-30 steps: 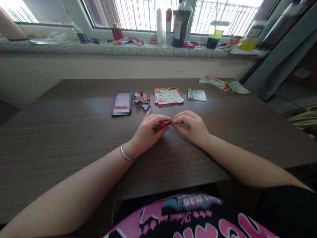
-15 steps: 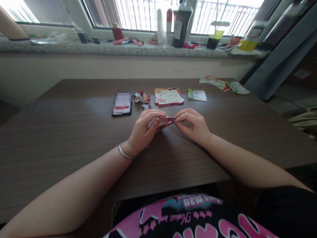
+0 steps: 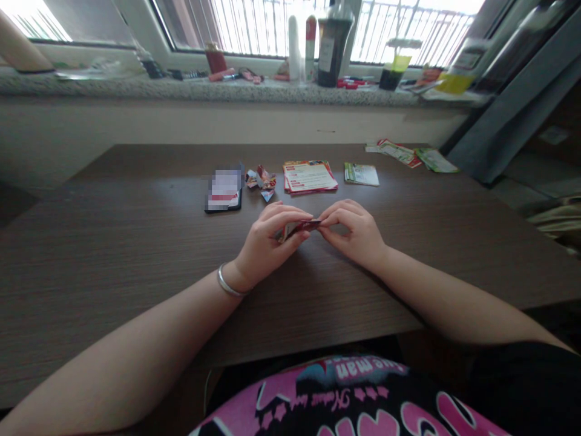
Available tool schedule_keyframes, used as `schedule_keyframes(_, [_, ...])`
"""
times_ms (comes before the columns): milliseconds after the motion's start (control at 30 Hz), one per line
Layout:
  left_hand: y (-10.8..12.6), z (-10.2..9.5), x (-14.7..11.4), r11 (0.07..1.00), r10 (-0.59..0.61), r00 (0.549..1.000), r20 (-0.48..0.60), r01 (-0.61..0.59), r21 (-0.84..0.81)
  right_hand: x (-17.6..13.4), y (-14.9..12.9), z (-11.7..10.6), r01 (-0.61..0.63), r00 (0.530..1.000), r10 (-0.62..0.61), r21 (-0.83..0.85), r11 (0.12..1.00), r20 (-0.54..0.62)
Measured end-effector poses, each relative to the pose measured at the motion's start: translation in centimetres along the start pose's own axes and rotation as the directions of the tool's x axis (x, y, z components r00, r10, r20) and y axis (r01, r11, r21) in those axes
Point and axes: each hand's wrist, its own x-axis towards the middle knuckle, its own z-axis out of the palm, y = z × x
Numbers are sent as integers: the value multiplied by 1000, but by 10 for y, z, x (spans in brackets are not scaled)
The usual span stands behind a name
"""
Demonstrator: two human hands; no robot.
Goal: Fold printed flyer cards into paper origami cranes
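Head view only; I read the hands from a distance. Left hand [image 3: 263, 240] is curled around the red printed piece [image 3: 311, 224], fingers over the top and thumb underneath, gap narrow. Right hand [image 3: 357, 231] is pinched small at the piece's right end, thumb and fingertips together on it. The piece (paper or thin card, I judge; much of it hides behind the left fingers) sits between the two hands, over the middle of the table [image 3: 136, 242]; whether its underside touches the surface, I cannot tell.

Step in hand, my judgement: shaping or creasing the piece. For a clean result I would let the left hand steady the body with light pressure and have the right fingertips line up the edges before pressing hard. Working along the fold from one end, rather than squeezing all at once, should keep the crease straight. Risk: too firm a left squeeze could crumple the hidden part; a twist between the hands could skew the end.

Surroundings: printed scraps [image 3: 262, 179] lie beyond the left hand, just beside the phone [image 3: 223, 189]; a card stack [image 3: 311, 177] and a smaller green-edged stack [image 3: 362, 174] lie farther right, all apart from the hands
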Motion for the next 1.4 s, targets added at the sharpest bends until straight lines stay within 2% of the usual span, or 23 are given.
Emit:
schedule_keyframes(100, [1, 2, 2, 999, -13, 999, -42, 15, 36, 0, 0, 0, 18, 1000, -17, 5, 1000, -9])
schedule_keyframes(200, [2, 4, 2, 999, -32, 997, -73, 32, -11, 1, -2, -1, 35, 998, -34, 21, 999, -44])
schedule_keyframes(300, [0, 6, 0, 994, -87, 990, -108, 78, -79, 1, -3, 0, -17, 998, 19, 26, 1000, -58])
schedule_keyframes(400, [-2, 7, -1, 985, -129, 985, -113, 114, -130, 2, -3, 1, -68, 998, 68, 46, 997, -14])
schedule_keyframes(567, [-3, 8, -1, 981, -90, 984, -151, 62, -182, 4, -1, 0, -13, 999, 17, 96, 995, -41])
schedule_keyframes(900, [-8, 5, -1, 987, -61, 982, -178, 32, -158, 6, 1, -6, 107, 987, -102, 35, 994, -122])
schedule_keyframes(1200, [-3, 3, 1, 990, -42, 980, -196, 14, -139, 5, -3, -9, 112, 983, -108, 16, 994, -148])
schedule_keyframes(1400, [-1, 4, 1, 972, -50, 977, -206, 0, -235, 9, -8, -9, 81, 982, -76, 23, 996, -175])
